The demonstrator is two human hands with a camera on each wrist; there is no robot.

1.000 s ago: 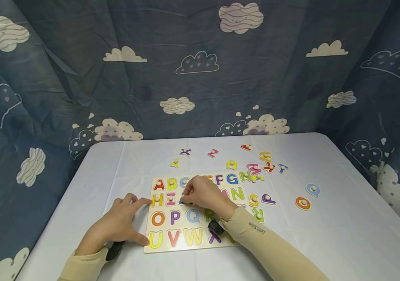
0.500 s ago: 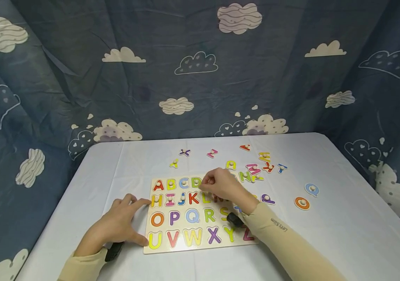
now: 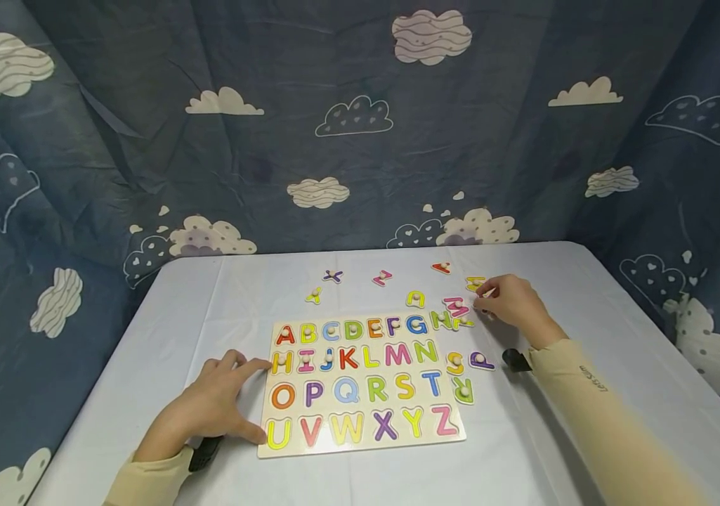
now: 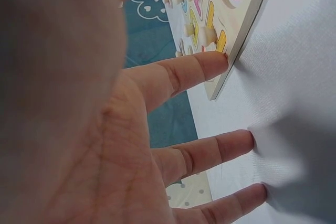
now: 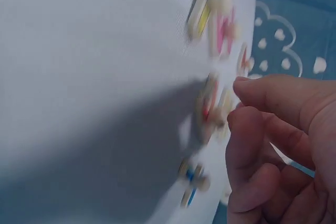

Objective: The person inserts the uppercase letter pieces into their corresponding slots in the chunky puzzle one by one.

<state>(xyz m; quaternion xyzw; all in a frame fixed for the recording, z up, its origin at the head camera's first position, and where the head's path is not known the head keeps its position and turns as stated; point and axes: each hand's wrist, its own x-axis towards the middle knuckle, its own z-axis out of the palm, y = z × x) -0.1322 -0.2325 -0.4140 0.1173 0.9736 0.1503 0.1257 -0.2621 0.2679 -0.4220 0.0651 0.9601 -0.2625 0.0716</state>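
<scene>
While left hand (image 3: 208, 407) rests flat, fingers spread, against alphabet board (image 3: 360, 383), right hand (image 3: 514, 302) fingers curled over loose letters (image 3: 461, 307).

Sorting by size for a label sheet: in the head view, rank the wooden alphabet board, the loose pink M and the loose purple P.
1. Wooden alphabet board
2. Loose pink M letter piece
3. Loose purple P letter piece
M and P look close; M sits farther away, so unsure.

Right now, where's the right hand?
Head view: right hand is off the alphabet puzzle board, upper right of it, fingertips at the loose pink M on the table.
</scene>
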